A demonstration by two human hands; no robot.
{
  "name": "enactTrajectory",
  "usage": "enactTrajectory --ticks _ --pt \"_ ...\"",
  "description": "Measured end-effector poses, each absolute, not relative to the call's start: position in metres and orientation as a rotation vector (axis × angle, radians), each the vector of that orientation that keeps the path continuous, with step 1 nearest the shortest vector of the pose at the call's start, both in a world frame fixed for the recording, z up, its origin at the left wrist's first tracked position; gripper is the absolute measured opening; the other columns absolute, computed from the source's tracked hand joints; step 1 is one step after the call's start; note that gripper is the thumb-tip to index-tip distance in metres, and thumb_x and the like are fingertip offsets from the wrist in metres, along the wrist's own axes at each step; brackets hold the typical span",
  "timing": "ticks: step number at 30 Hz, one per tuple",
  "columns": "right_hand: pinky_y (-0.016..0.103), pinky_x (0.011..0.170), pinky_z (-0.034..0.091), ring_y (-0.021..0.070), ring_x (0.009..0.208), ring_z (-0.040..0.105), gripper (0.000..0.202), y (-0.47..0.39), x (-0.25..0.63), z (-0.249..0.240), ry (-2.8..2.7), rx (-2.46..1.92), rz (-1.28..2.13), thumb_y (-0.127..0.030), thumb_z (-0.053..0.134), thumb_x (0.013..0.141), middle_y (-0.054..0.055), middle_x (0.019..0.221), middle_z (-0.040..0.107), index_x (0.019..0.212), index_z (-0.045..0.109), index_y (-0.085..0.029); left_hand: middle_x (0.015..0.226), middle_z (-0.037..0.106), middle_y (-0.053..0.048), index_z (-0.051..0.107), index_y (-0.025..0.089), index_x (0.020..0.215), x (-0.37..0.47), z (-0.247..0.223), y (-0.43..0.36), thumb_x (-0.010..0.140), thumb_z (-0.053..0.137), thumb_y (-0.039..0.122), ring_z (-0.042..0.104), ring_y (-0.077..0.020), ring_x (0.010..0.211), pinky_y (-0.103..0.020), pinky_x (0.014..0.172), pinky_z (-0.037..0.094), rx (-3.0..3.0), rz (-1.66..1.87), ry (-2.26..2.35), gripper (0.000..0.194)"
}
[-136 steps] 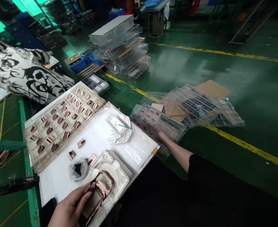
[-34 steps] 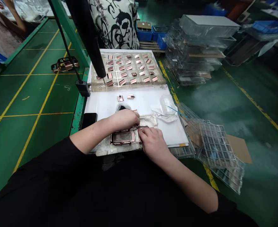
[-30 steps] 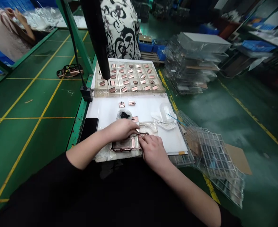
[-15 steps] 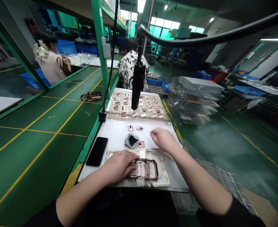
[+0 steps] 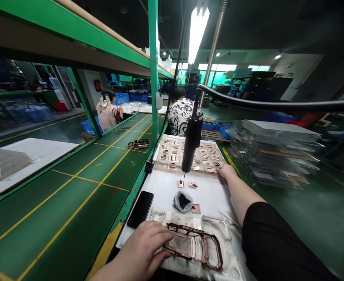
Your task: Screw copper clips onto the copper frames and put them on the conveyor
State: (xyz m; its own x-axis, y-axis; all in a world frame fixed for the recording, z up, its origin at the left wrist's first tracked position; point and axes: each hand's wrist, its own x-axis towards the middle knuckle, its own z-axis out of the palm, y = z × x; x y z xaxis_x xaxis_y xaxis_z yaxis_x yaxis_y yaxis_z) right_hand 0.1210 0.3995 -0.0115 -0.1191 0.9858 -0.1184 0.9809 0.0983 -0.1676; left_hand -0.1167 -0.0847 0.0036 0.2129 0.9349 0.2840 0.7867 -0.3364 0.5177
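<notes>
My left hand grips the left end of a copper-coloured, phone-case-like metal frame, fingers along the upper side and thumb below. The frame lies on a white moulded fixture. Out at the right edge of a tray of small copper-coloured plates is my right hand. Its fingertips are bunched by the plates at that corner; what they pinch is too small to make out. Between the tray and the fixture lie three loose plates, one beside a clear bag holding black pieces.
A black electric screwdriver hangs point down over the table. A black phone lies at left, alongside the green conveyor carrying another frame. Stacked trays stand at right. Two people sit farther off.
My right hand has reached forward and right, from above the table to the tray's near right corner. My left hand stays at the frame. The camera view has shifted.
</notes>
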Motion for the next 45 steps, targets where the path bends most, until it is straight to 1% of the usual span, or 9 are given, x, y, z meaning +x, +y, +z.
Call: enactTrajectory --ticks 6,11,17,26,32,39,43,44,45 --pt "0.049 0.103 0.066 0.0277 0.121 0.073 0.038 0.4 0.131 0.001 -2.502 -2.035 0.451 -0.041 0.076 0.109 0.012 0.14 0.07 0.139 0.07 -0.018 0.131 0.082 -0.01 0.073 0.026 0.138 -0.105 0.003 -0.069 0.105 0.07 0.024 0.076 -0.0304 0.119 -0.049 0.105 0.061 2.243 0.939 1.537 0.033" --pt "0.044 0.097 0.068 0.0253 0.112 0.075 0.034 0.358 0.146 0.015 -2.659 -1.769 0.621 -0.041 0.076 0.109 0.01 0.133 0.073 0.133 0.072 -0.017 0.127 0.084 -0.01 0.077 0.026 0.131 -0.088 0.009 -0.052 0.106 0.07 0.029 0.077 -0.0297 0.116 -0.048 0.103 0.061 2.265 0.967 1.445 0.026" --pt "0.049 0.104 0.065 0.027 0.119 0.073 0.035 0.306 0.151 0.024 -2.692 -1.464 0.513 -0.044 0.073 0.111 0.011 0.136 0.072 0.134 0.072 -0.017 0.124 0.085 -0.008 0.08 0.025 0.127 -0.078 0.01 -0.036 0.105 0.07 0.028 0.079 -0.0287 0.113 -0.045 0.1 0.063 2.224 0.991 1.413 0.024" --pt "0.049 0.103 0.066 0.0282 0.12 0.073 0.04 0.328 0.094 0.015 -2.709 -1.647 0.514 -0.043 0.076 0.109 0.012 0.14 0.07 0.14 0.07 -0.017 0.132 0.084 -0.007 0.077 0.027 0.133 -0.062 0.029 -0.054 0.107 0.071 0.033 0.077 -0.0285 0.12 -0.044 0.107 0.06 2.306 0.928 1.262 0.028" --pt "0.048 0.102 0.066 0.0278 0.119 0.073 0.039 0.314 0.08 0.008 -2.732 -1.67 0.576 -0.042 0.076 0.109 0.012 0.139 0.071 0.139 0.07 -0.017 0.128 0.084 -0.008 0.078 0.026 0.133 -0.084 0.017 -0.09 0.104 0.075 0.032 0.078 -0.0296 0.118 -0.045 0.106 0.061 2.198 0.869 1.405 0.03" --pt "0.049 0.102 0.066 0.0275 0.118 0.074 0.038 0.282 0.086 0.046 -2.476 -1.611 0.66 -0.042 0.076 0.109 0.012 0.137 0.071 0.137 0.07 -0.017 0.124 0.085 -0.008 0.08 0.026 0.129 -0.087 0.009 -0.095 0.102 0.076 0.029 0.08 -0.029 0.114 -0.044 0.102 0.064 2.104 0.908 1.437 0.027" --pt "0.038 0.093 0.068 0.0223 0.11 0.077 0.028 0.223 0.115 0.077 -2.304 -1.422 0.82 -0.03 0.055 0.119 0.012 0.123 0.076 0.139 0.066 -0.014 0.118 0.086 -0.008 0.082 0.025 0.123 -0.076 0.021 -0.078 0.106 0.071 0.029 0.081 -0.0242 0.109 -0.037 0.1 0.064 2.002 1.11 1.42 0.02" --pt "0.034 0.09 0.067 0.0203 0.108 0.078 0.027 0.201 0.126 0.082 -2.293 -1.341 0.895 -0.029 0.052 0.12 0.011 0.12 0.078 0.138 0.066 -0.015 0.116 0.086 -0.008 0.082 0.025 0.121 -0.073 0.024 -0.074 0.107 0.071 0.03 0.081 -0.0232 0.107 -0.036 0.098 0.064 1.943 1.15 1.442 0.019" --pt "0.031 0.088 0.067 0.0194 0.106 0.079 0.025 0.176 0.138 0.086 -2.291 -1.259 0.967 -0.031 0.058 0.118 0.009 0.117 0.079 0.136 0.068 -0.017 0.114 0.086 -0.007 0.083 0.025 0.12 -0.069 0.027 -0.069 0.107 0.072 0.031 0.081 -0.0222 0.104 -0.035 0.096 0.064 1.875 1.179 1.469 0.018"
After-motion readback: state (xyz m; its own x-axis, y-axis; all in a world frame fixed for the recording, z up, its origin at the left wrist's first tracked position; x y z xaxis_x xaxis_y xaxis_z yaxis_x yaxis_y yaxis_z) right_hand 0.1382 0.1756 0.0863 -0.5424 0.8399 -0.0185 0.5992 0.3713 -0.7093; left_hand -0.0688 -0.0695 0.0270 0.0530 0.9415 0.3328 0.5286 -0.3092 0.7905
